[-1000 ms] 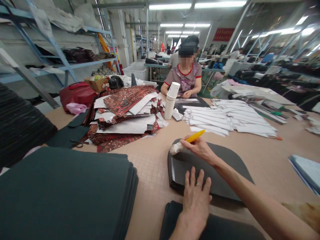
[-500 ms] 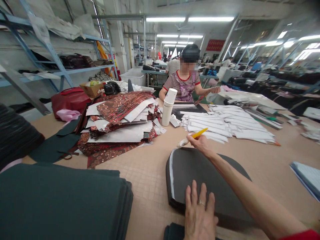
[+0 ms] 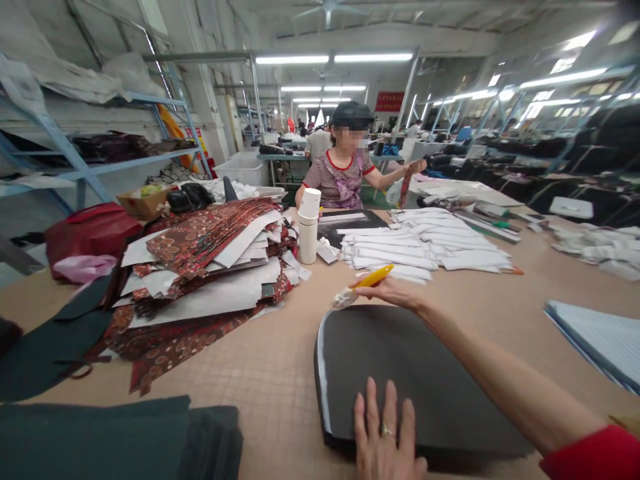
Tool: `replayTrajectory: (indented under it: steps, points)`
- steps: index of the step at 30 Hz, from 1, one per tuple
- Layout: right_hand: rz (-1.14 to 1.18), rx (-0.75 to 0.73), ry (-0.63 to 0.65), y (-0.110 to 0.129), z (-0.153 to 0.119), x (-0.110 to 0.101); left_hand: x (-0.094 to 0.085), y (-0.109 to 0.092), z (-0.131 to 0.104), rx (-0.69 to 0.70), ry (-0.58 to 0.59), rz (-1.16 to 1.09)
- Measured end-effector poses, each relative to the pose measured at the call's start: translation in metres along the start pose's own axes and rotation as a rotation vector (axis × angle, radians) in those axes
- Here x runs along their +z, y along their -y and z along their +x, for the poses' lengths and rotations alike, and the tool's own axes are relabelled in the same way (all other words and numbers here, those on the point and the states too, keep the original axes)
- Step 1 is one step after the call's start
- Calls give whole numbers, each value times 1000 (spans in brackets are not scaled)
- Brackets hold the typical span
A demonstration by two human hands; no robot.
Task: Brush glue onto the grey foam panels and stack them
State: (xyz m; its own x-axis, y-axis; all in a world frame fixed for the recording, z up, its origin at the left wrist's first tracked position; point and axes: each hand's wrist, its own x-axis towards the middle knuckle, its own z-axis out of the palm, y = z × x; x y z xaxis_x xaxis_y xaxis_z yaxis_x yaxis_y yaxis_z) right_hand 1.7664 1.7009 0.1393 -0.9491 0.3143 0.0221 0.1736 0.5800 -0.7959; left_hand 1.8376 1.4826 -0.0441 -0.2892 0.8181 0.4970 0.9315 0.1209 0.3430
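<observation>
A stack of dark, curved-edged pieces (image 3: 400, 373) lies in front of me, with a whitish strip along its left edge. My left hand (image 3: 386, 430) rests flat on the near part of the top piece, fingers spread, a ring on one finger. At the far edge, my right hand (image 3: 387, 291) grips a yellow-handled brush (image 3: 374, 276). The brush's white-coated bristles are at the stack's far left corner; whether they touch it is hard to tell.
Patterned fabric and white sheets (image 3: 200, 267) are piled left, dark green pieces (image 3: 100, 440) near left. Beyond stand white cups (image 3: 308, 230) and white strips (image 3: 425, 240). A notebook (image 3: 600, 340) lies right. Across the table, a person (image 3: 345, 173) holds patterned fabric.
The view has turned right and tilted up a little. The brush has shifted slightly along the far left corner of the stack. Across the table, the person's patterned strip now hangs from a raised hand.
</observation>
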Motion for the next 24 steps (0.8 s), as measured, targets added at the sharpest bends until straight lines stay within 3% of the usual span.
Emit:
replayTrajectory:
  steps: [7,15,20,24]
  points:
    - [-39,49,-25,-32,-34,-52,-6,-2,4,-20,-143,101]
    - [-19,127,-209,-81,-91,-105,-14,-5,7,-49,-82,198]
    - [-8,163,-346,-102,-137,-127,-23,-1,11,12,-128,288]
    - [1,198,-520,-100,-168,-129,-30,5,16,142,-159,423]
